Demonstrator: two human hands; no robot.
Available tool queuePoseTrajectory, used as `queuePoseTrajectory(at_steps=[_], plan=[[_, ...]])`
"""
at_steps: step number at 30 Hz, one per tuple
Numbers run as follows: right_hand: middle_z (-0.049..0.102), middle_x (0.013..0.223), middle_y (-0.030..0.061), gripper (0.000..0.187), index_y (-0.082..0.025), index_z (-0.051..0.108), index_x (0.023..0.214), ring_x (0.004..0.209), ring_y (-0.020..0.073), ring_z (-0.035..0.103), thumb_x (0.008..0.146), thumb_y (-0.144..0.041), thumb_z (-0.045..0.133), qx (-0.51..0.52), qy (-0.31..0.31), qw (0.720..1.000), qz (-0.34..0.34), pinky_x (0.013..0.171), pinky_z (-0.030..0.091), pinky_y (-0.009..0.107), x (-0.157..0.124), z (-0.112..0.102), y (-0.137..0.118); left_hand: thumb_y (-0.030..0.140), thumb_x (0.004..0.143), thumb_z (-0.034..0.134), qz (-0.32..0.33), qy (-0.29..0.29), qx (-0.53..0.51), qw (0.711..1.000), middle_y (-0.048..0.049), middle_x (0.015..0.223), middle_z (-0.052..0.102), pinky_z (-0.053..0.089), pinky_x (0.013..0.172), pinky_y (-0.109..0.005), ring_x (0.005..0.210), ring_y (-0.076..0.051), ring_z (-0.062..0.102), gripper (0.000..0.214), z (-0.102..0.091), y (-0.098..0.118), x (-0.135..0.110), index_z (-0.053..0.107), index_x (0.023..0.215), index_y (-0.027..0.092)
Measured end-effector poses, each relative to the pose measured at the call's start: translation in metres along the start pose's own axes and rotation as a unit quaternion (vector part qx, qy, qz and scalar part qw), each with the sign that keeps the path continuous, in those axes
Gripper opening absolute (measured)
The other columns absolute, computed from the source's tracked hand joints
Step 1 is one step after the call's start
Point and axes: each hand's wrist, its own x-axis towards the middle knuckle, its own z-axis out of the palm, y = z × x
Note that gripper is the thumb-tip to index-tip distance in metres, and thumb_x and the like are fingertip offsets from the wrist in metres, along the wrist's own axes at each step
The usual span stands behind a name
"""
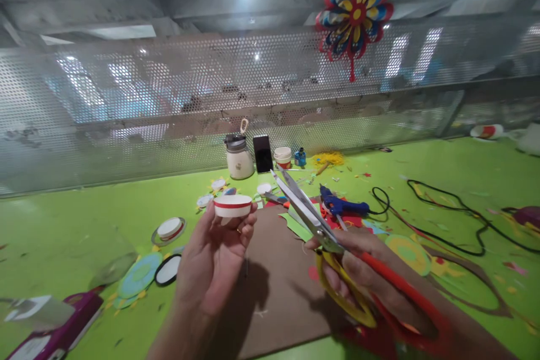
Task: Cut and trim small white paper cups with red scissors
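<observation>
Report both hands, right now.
Left hand: closed on the white disc with a red stripe, held up in the fingertips.
Right hand: closed on the scissors.

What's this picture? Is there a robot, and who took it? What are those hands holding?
No robot here, just a person with two bare hands. There's only one picture, taken by a camera worn on that person's head, so you see forward and down, much as they would.

The left hand holds up a round white piece with a red stripe around its side. The right hand holds scissors with yellow and red handles.

Below them, on the green table, lies a brown board. Near it is a blue glue gun, with colourful scraps scattered about. Farther back stand a white bottle and a dark-screened phone.
</observation>
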Motion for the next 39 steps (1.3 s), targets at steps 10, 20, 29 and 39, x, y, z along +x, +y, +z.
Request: queuePoseTrajectory(at_steps=[10,20,29,39], plan=[[0.066,0.107,0.0105,0.050,-0.024,0.061,0.125,0.094,0.0271,0.065,0.084,-0.052,0.067,-0.328,0.076,0.934,-0.119,0.078,0.057,0.040,0.011,-0.016,-0.001,0.023,0.096,0.044,-0.046,-0.031,0.010,0.998,-0.0185,0.078,0.071,0.057,0.057,-0.024,0.063,-0.017,0.067,0.030,0.001,-0.001,-0.010,0.069,0.091,0.009],[0.066,0.090,0.0136,0.058,-0.016,0.066,0.122,0.073,0.0262,0.066,0.086,-0.061,0.060,-0.431,0.060,0.878,-0.200,0.062,0.058,0.041,0.013,-0.013,-0.003,0.021,0.088,0.062,-0.072,-0.073,-0.006,0.995,-0.0062,0.078,0.072,0.053,0.053,-0.024,0.060,-0.015,0.064,0.011,0.004,-0.006,-0.015,0.069,0.094,0.015],[0.068,0.083,0.0160,0.051,-0.014,0.072,0.116,0.064,0.0267,0.066,0.092,-0.054,0.052,-0.475,0.066,0.849,-0.220,0.053,0.056,0.039,0.012,-0.015,-0.004,0.028,0.083,0.069,-0.074,-0.058,0.045,0.995,-0.0046,0.072,0.069,0.046,0.045,-0.022,0.055,-0.014,0.061,0.013,0.009,-0.007,-0.016,0.066,0.083,0.015],[0.069,0.084,0.0166,0.065,-0.015,0.071,0.115,0.062,0.0253,0.066,0.097,-0.062,0.031,-0.463,0.061,0.854,-0.228,0.051,0.055,0.038,0.010,-0.016,0.001,0.032,0.095,0.052,-0.099,-0.032,0.060,0.993,-0.0088,0.072,0.070,0.049,0.045,-0.021,0.052,-0.014,0.062,0.025,0.005,-0.009,-0.010,0.065,0.085,0.013]])
